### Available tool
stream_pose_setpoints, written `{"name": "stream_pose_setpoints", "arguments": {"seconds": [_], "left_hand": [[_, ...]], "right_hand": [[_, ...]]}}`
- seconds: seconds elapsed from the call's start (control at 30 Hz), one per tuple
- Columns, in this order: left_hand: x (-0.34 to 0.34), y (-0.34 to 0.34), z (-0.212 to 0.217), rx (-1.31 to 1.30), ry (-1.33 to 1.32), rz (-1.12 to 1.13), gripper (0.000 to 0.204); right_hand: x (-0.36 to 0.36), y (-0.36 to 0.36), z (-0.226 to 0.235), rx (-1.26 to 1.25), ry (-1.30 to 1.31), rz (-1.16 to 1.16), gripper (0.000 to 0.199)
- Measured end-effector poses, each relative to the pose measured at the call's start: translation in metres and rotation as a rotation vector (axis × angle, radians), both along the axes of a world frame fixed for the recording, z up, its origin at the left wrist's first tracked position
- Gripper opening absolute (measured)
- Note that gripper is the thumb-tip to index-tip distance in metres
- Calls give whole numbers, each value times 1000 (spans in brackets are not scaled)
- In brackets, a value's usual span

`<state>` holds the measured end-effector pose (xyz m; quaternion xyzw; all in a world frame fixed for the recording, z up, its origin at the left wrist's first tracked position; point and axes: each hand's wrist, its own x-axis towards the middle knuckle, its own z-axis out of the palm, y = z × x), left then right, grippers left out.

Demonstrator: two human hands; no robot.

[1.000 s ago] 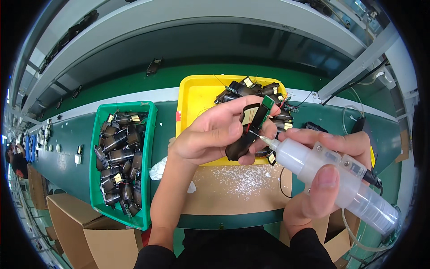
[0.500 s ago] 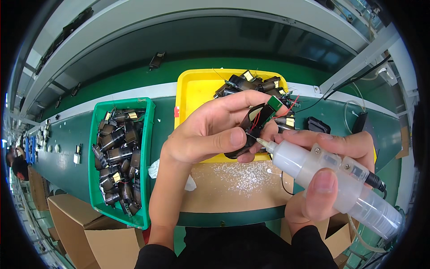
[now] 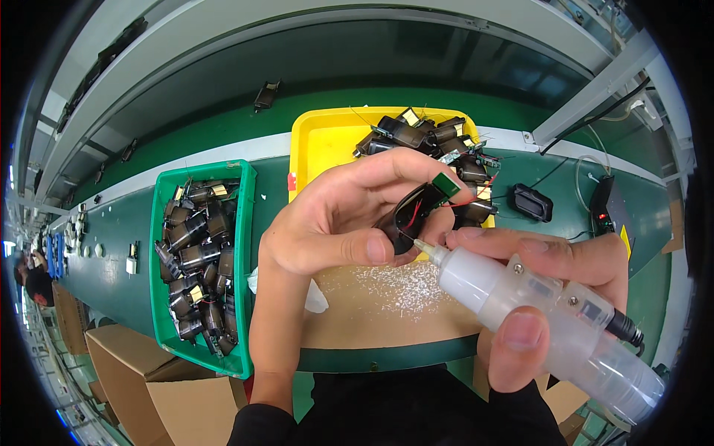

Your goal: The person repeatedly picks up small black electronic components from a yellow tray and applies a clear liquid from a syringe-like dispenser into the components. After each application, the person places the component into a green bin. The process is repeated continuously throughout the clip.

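My left hand [image 3: 327,215] is closed around a dark, smoky plastic housing [image 3: 405,223], tilted, with thin red wires and a small green circuit board [image 3: 446,184] at its upper end. My right hand [image 3: 550,290] grips a translucent white dispenser [image 3: 513,286] with a tapered nozzle and a black cable plug on its side. The nozzle tip [image 3: 421,244] is at the lower part of the housing, beside my left thumb; whether it touches cannot be told. Behind my hands stands a yellow tray [image 3: 320,141] with several similar housings [image 3: 405,132] heaped on its right side.
A green bin [image 3: 245,253] full of dark housings stands at the left. White specks [image 3: 401,286] cover the brown board [image 3: 335,327] below my hands. At the right lie a black case [image 3: 530,202] and a black device [image 3: 606,204] with cables. Cardboard boxes [image 3: 193,405] stand below the table edge.
My left hand and the housing have shifted slightly left and down, the housing tilting more. The dispenser has followed leftward, its nozzle staying by the housing. The view has shifted a little.
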<state>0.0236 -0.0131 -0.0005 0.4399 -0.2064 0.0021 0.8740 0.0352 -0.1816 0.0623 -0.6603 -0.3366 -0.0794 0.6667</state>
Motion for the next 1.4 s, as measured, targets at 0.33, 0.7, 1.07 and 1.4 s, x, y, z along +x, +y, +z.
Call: {"name": "stream_pose_setpoints", "arguments": {"seconds": [0.33, 0.7, 1.07, 1.4], "left_hand": [[3, 5, -9, -61, -90, -101, 61], [-1, -2, 3, -39, 5, 63, 68], [0, 0, -1, -26, -61, 61, 68], [-1, 0, 1, -41, -59, 47, 69]], "right_hand": [[-4, -3, 0, 14, 35, 33, 39], [2, -9, -1, -41, -29, 124, 40], [-5, -13, 8, -80, 82, 123, 38], [-10, -19, 21, -147, 329, 116, 35]]}}
